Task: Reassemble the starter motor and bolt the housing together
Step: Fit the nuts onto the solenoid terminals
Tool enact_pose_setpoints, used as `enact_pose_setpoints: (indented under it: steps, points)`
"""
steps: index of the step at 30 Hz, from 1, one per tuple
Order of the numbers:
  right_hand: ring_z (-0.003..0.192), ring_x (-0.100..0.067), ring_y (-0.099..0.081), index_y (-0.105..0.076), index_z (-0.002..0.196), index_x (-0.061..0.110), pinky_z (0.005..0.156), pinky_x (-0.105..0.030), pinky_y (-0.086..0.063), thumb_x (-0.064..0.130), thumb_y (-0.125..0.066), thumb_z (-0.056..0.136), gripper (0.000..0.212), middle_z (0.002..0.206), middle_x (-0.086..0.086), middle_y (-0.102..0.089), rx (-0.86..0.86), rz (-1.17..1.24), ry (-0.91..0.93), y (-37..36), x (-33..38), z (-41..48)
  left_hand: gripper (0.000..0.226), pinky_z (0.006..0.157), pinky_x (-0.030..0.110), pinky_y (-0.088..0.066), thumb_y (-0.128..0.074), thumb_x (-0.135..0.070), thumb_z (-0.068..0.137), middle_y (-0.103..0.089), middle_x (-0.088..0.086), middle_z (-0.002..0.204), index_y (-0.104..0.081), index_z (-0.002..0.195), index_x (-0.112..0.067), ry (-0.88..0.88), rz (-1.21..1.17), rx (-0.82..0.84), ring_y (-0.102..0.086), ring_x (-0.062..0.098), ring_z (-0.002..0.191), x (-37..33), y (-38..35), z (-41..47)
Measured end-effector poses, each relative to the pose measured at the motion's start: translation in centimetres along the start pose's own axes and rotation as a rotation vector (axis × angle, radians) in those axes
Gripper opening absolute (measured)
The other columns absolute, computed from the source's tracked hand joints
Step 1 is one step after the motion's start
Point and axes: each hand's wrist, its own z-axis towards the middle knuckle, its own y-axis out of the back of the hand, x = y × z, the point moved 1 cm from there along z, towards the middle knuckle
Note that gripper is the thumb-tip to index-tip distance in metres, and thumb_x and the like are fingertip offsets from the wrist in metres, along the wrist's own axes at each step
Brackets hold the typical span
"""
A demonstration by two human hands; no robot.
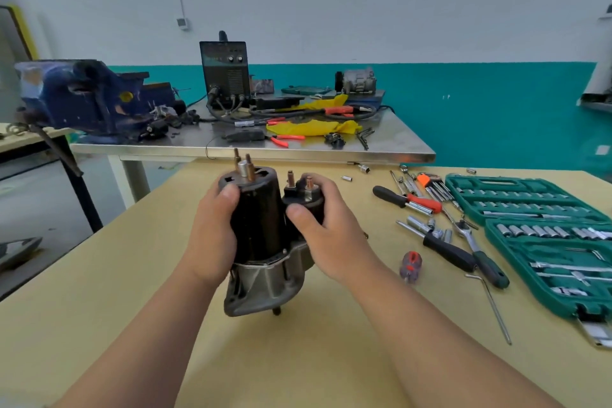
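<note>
We are holding the starter motor (261, 242) standing up on the yellow table (298, 358). Its grey nose part (265, 285) is at the bottom and seems to be resting on the table, and the big black can is sitting on top. Our left hand (215, 235) is wrapping round the left side of the big can, with the thumb lying near the top rim. Our right hand (328, 232) is curling round the small black can (306, 200) sitting just beside the big one, with the thumb pressing on its front. We think we are gripping both sides like this so the parts are lining up and the motor is not tipping over. Thin metal rods (249, 166) are poking up out of the big can's top and no cover is sitting there, so the bolting is looking not yet done.

To our right, well apart from the motor, the green tool case (462, 190) is lying open in two halves. Shiny sockets are sitting in rows in their slots, and long bars are lying in the nearer half. A ratchet (477, 252), a black and orange screwdriver (407, 200) and a stubby screwdriver (410, 267) are lying out on the table between the case and the motor, handy for the bolts
</note>
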Motion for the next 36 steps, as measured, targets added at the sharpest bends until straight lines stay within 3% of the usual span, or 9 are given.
enact_pose_setpoints:
  steps: [2,4,8,11,14,19,25,33,36]
  points:
    - [0.097,0.012,-0.054,-0.037,0.126,0.046,0.073,-0.009,-0.045,0.055,-0.054,0.077,0.052,0.107,0.025,-0.057,-0.078,-0.04,0.047,-1.3,0.1,0.3,0.067,0.071,0.031,-0.056,-0.061,-0.057,0.065,-0.068,0.005,0.104,-0.056,0.119,-0.019,-0.039,0.113,-0.063,-0.068,0.02,0.095,0.8,0.8,-0.1]
    - [0.1,0.008,-0.055,-0.036,0.129,0.045,0.078,-0.01,-0.045,0.062,-0.049,0.075,0.059,0.112,0.023,-0.056,-0.087,-0.099,0.09,-2.3,0.3,0.6,0.05,0.065,0.027,-0.056,-0.071,-0.052,0.056,-0.072,-0.004,0.095,-0.063,0.103,-0.036,-0.011,0.114,-0.168,-0.071,0.015,0.088,1.4,1.7,-0.2]
    - [0.106,0.005,-0.055,-0.051,0.121,0.043,0.09,-0.02,-0.047,0.059,-0.038,0.085,0.042,0.112,0.021,-0.058,0.024,0.002,0.108,-1.3,-0.2,2.5,0.035,0.06,0.022,-0.054,-0.074,-0.043,0.054,-0.072,-0.011,0.082,-0.067,0.089,-0.038,-0.108,0.121,-0.242,-0.07,0.009,0.078,1.7,3.1,0.5]
    - [0.092,-0.007,-0.063,-0.059,0.096,0.038,0.084,-0.035,-0.053,0.034,-0.039,0.097,0.021,0.093,0.013,-0.067,-0.32,-0.023,0.015,3.2,-2.1,5.3,0.031,0.059,0.019,-0.054,-0.072,-0.041,0.054,-0.072,-0.015,0.081,-0.068,0.084,-0.044,-0.119,0.133,-0.233,-0.07,0.005,0.078,1.9,3.9,1.9]
    - [0.084,-0.01,-0.063,-0.062,0.094,0.028,0.067,-0.022,-0.045,0.024,-0.048,0.094,0.015,0.083,0.013,-0.064,-0.456,-0.244,-0.105,7.0,-5.4,6.6,0.04,0.065,0.028,-0.056,-0.069,-0.04,0.056,-0.07,-0.009,0.082,-0.066,0.094,-0.028,-0.096,0.081,-0.268,-0.069,0.013,0.081,2.7,5.1,3.0]
    - [0.077,-0.01,-0.059,-0.067,0.094,0.027,0.065,-0.025,-0.044,0.026,-0.05,0.093,0.017,0.092,0.006,-0.068,-0.086,-0.777,-0.21,6.9,-8.9,8.1,0.062,0.074,0.04,-0.059,-0.064,-0.038,0.061,-0.065,0.012,0.097,-0.058,0.112,-0.003,-0.078,-0.055,-0.215,-0.068,0.028,0.09,4.2,7.0,3.6]
    - [0.094,-0.017,-0.059,-0.066,0.109,0.025,0.081,-0.033,-0.052,0.04,-0.058,0.087,0.028,0.105,0.006,-0.063,0.395,-1.02,-0.242,1.9,-8.8,8.7,0.073,0.075,0.043,-0.058,-0.062,-0.039,0.064,-0.06,0.022,0.101,-0.051,0.119,0.008,-0.081,-0.085,-0.134,-0.065,0.036,0.093,4.4,7.3,3.7]
    - [0.081,-0.014,-0.061,-0.069,0.097,0.024,0.077,-0.035,-0.054,0.036,-0.058,0.089,0.018,0.091,0.005,-0.065,0.367,-1.003,-0.206,1.2,-8.6,7.7,0.07,0.076,0.043,-0.057,-0.061,-0.039,0.068,-0.061,0.022,0.098,-0.051,0.117,0.01,-0.072,-0.102,-0.09,-0.065,0.037,0.093,3.6,6.7,3.3]
    - [0.072,-0.008,-0.065,-0.068,0.09,0.026,0.069,-0.028,-0.052,0.031,-0.057,0.093,0.012,0.079,0.009,-0.069,0.214,-0.505,-0.225,2.1,-6.3,7.3,0.068,0.076,0.044,-0.057,-0.061,-0.039,0.068,-0.062,0.021,0.099,-0.052,0.117,0.007,-0.063,-0.097,-0.099,-0.064,0.037,0.094,3.7,6.7,3.2]
